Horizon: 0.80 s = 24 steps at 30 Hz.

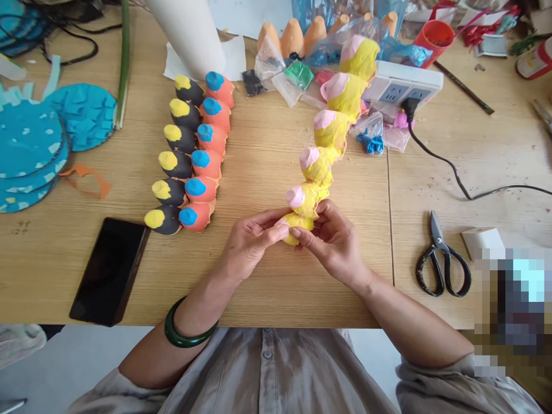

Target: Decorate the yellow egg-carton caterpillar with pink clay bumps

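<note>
My left hand (248, 244) and my right hand (334, 241) close on the near end of an egg-carton strip (317, 164). Its row of cones is coated in yellow clay with pink tips, and it runs away from me toward the back. Both thumbs press on the nearest cone, whose pink tip is partly covered by the left thumb. Left of my hands stand two finished-looking strips: a black one with yellow tips (176, 164) and an orange-red one with blue tips (209, 161), side by side.
A black phone (110, 273) lies at the front left, scissors (442, 259) at the right. Behind are a white power strip (403, 86) with a plugged cable, clay packets (299, 75), a bare egg-carton strip (293, 39), a white roll (190, 34) and a red cup (435, 37). Blue paper shapes (32, 138) lie left.
</note>
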{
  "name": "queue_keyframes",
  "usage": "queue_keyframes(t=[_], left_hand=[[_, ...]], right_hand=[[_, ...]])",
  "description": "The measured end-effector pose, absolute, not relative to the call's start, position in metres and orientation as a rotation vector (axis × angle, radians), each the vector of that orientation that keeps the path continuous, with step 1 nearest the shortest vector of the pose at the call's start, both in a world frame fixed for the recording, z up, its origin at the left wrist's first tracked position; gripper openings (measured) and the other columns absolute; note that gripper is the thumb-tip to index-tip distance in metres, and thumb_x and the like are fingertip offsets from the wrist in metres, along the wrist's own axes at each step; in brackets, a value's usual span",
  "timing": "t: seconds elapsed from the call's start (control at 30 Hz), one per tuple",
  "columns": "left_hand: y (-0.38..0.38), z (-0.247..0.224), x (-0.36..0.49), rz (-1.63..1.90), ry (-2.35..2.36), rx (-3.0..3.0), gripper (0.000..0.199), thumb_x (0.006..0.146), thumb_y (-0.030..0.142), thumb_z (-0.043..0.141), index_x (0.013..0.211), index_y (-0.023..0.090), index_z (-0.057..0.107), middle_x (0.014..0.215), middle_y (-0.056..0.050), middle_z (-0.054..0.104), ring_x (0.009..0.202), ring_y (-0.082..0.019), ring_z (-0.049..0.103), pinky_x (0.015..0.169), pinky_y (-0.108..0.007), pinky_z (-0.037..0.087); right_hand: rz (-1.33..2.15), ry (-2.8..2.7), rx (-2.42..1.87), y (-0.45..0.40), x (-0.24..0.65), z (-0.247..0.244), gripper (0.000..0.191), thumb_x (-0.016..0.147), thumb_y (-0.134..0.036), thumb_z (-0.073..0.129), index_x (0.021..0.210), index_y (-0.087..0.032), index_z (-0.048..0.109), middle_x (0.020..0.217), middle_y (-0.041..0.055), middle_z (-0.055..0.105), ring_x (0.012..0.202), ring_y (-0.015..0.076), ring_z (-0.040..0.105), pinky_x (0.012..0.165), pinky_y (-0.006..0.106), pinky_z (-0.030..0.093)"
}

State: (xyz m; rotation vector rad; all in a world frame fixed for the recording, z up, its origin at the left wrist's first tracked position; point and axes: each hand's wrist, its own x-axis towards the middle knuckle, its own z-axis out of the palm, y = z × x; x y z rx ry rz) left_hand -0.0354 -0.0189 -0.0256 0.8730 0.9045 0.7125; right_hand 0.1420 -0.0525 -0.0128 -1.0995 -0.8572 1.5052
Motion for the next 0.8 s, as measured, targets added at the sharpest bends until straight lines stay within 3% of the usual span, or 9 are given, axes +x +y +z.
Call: queue_keyframes(t=[0.13,0.23,0.37,0.5,0.63,0.73,0.8], left_hand=[[-0.017,-0.021,-0.033,0.747,0.854,0.823,0.038,0.096,0.048,0.074,0.123,0.024,0.084,0.111,-0.009,0.084,0.103,-0.027,0.077,0.085,-0.038,0.066],[-0.016,-0.017,-0.030,0.754,0.810,0.813,0.051,0.095,0.061,0.071,0.119,0.018,0.084,0.114,-0.014,0.083,0.108,-0.032,0.077,0.085,-0.043,0.067],[-0.018,-0.016,-0.030,0.745,0.883,0.921,0.047,0.084,0.044,0.088,0.126,0.023,0.082,0.122,-0.010,0.082,0.113,-0.031,0.077,0.091,-0.040,0.065],[-0.021,-0.023,-0.032,0.770,0.948,0.942,0.040,0.091,0.044,0.080,0.127,0.025,0.082,0.123,-0.009,0.082,0.116,-0.030,0.076,0.093,-0.040,0.063],[-0.021,-0.028,-0.032,0.819,0.949,0.899,0.036,0.089,0.040,0.083,0.122,0.025,0.083,0.126,-0.008,0.082,0.122,-0.031,0.073,0.101,-0.041,0.060],[-0.020,-0.024,-0.031,0.858,0.964,0.871,0.035,0.093,0.046,0.078,0.118,0.023,0.085,0.124,-0.009,0.082,0.119,-0.030,0.075,0.098,-0.039,0.063],[-0.019,-0.020,-0.030,0.861,0.941,0.834,0.046,0.097,0.057,0.070,0.118,0.019,0.085,0.122,-0.012,0.083,0.114,-0.031,0.077,0.092,-0.041,0.066]], right_hand=[[1.514,-0.836,-1.079,-0.049,0.145,-0.010,0.048,0.079,-0.049,0.093,0.095,-0.025,0.055,0.085,-0.0020,0.065,0.072,0.0131,0.065,0.053,0.023,0.062],[1.522,-0.821,-1.081,-0.046,0.147,-0.008,0.047,0.080,-0.051,0.092,0.096,-0.024,0.057,0.086,-0.0015,0.065,0.072,0.0129,0.065,0.052,0.022,0.061],[1.530,-0.803,-1.067,-0.046,0.148,-0.010,0.048,0.078,-0.050,0.094,0.096,-0.024,0.058,0.088,-0.0013,0.067,0.074,0.0133,0.066,0.055,0.023,0.062],[1.513,-0.825,-1.042,-0.048,0.145,-0.015,0.042,0.079,-0.045,0.094,0.095,-0.024,0.060,0.086,-0.0023,0.066,0.073,0.0131,0.067,0.059,0.025,0.065],[1.513,-0.814,-1.062,-0.049,0.143,-0.018,0.040,0.077,-0.039,0.096,0.099,-0.023,0.067,0.095,-0.0002,0.069,0.072,0.0120,0.068,0.062,0.026,0.066],[1.551,-0.799,-1.070,-0.046,0.146,-0.018,0.039,0.080,-0.042,0.093,0.101,-0.023,0.067,0.095,0.0009,0.071,0.076,0.0139,0.069,0.061,0.026,0.066],[1.579,-0.781,-1.056,-0.044,0.149,-0.018,0.036,0.084,-0.043,0.090,0.101,-0.023,0.066,0.093,0.0009,0.071,0.076,0.0142,0.069,0.058,0.025,0.064]])
